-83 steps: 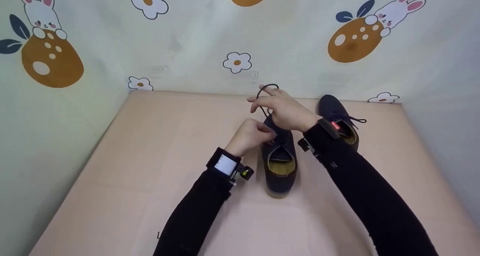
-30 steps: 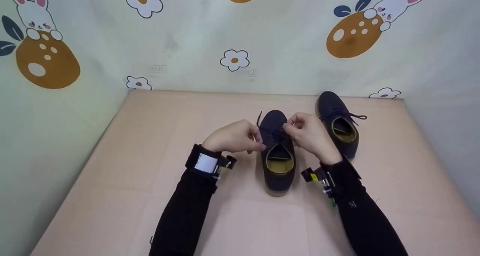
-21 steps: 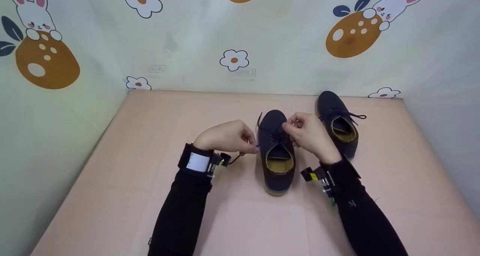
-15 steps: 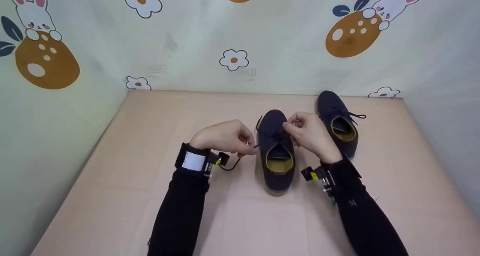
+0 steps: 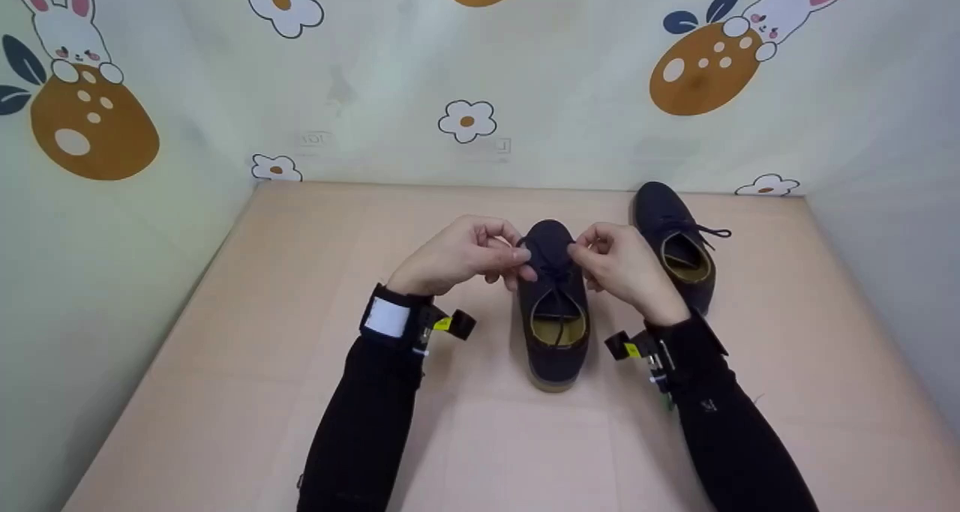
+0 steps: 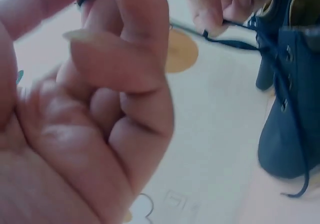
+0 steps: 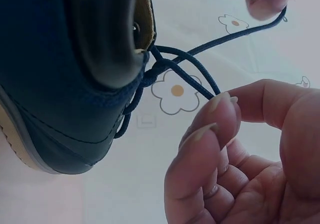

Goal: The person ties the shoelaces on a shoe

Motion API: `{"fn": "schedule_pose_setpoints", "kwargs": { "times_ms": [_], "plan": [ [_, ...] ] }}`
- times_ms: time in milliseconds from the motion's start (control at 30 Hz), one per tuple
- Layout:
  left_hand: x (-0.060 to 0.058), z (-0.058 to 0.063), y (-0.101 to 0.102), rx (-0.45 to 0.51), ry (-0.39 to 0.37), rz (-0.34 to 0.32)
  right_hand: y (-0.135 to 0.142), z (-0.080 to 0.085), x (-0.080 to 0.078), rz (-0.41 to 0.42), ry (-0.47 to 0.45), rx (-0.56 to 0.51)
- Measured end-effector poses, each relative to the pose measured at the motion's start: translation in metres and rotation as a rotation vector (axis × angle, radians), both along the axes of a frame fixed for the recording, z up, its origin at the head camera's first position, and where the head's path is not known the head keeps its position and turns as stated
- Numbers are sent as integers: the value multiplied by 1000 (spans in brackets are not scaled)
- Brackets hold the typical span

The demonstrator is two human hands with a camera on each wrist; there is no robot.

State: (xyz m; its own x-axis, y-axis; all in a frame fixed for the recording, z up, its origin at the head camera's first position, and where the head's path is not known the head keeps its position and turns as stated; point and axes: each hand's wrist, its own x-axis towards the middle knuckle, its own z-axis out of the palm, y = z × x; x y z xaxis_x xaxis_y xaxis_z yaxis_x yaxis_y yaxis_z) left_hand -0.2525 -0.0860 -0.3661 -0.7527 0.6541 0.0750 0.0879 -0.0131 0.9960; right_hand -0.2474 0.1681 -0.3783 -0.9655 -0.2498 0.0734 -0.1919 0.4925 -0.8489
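A dark navy lace-up shoe [image 5: 555, 366] stands toe away on the pale surface, between my hands. On its right, my right hand [image 5: 619, 268] pinches a loop of the shoelace [image 7: 197, 67] between thumb and index finger, as the right wrist view shows. Left of the toe, my left hand [image 5: 480, 256] holds another stretch of lace, its fingers curled. That strand runs taut from the knot [image 7: 152, 75] to the left fingers at the top of the right wrist view. A loose lace end [image 6: 300, 149] hangs over the shoe and crosses its opening.
A second navy shoe [image 5: 679, 238] stands at the back right, its laces [image 5: 716, 232] sticking out sideways. Behind the pinkish-beige surface [image 5: 300, 309] rises a cloth wall [image 5: 375, 85] printed with flowers and rabbits. Pale walls flank both sides.
The right hand came from over the toe to the shoe's right side, then stayed. My left hand drew lace leftward, then rose beside the toe. A lace end now lies across the opening.
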Motion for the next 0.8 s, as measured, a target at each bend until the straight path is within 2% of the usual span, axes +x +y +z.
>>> {"fn": "schedule_pose_setpoints", "kwargs": {
  "times_ms": [133,233,333,433,567,633,700,800],
  "plan": [
    [-1,-2,3,88,-111,107,2,1,0,4,9,14],
    [-2,-5,6,86,-144,167,3,2,0,2,28,31],
    [-1,-9,12,-2,-129,174,4,3,-1,-18,57,61],
    [2,-14,23,-139,-72,129,5,3,-1,-35,75,77],
    [6,-17,33,-318,30,86,5,2,0,-7,63,65],
    [6,-17,34,-392,76,124,4,1,1,11,56,65],
    [5,-17,31,-433,94,192,4,1,1,23,45,67],
    [2,-17,27,-412,70,262,3,1,2,29,29,75]
  ]
}}
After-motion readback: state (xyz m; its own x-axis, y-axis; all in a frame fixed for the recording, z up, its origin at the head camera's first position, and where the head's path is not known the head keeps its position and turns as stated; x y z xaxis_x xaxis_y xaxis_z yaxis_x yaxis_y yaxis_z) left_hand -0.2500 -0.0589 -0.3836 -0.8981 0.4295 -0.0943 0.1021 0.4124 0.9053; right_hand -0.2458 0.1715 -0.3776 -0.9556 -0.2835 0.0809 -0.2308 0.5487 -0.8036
